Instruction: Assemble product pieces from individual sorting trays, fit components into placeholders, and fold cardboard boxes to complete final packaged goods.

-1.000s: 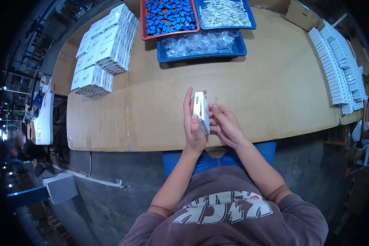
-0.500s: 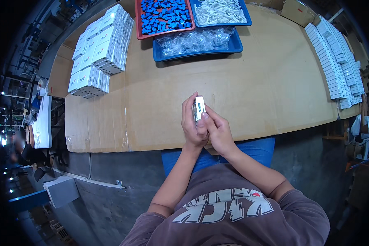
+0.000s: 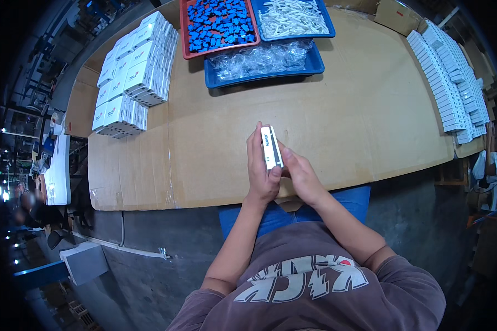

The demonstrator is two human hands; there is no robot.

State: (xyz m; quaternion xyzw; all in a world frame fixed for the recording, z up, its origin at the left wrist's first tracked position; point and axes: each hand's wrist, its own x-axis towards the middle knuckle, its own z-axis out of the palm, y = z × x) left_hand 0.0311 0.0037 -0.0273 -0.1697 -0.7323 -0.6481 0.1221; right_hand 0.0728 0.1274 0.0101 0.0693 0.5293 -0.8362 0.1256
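A small white box (image 3: 269,148) with dark print on its narrow side stands between my two hands, above the near part of the cardboard-covered table. Along its right edge runs a dark gap, as though a flap or side stands slightly apart. My left hand (image 3: 261,172) is wrapped round the box from the left, thumb at its near end. From the right, my right hand (image 3: 305,177) presses its fingers against the box; its fingertips are partly hidden behind it. What the box contains cannot be seen.
Stacked white boxes (image 3: 141,66) stand at the left; more rows (image 3: 444,83) line the right edge. At the back are a red tray (image 3: 185,47) of blue pieces, a blue tray (image 3: 331,27) of white sticks and a blue tray (image 3: 221,84) of clear plastic bags.
My right hand has shifted slightly right and its thumb has left the box's printed side. The box has turned a little, and the dark gap along its right edge now shows.
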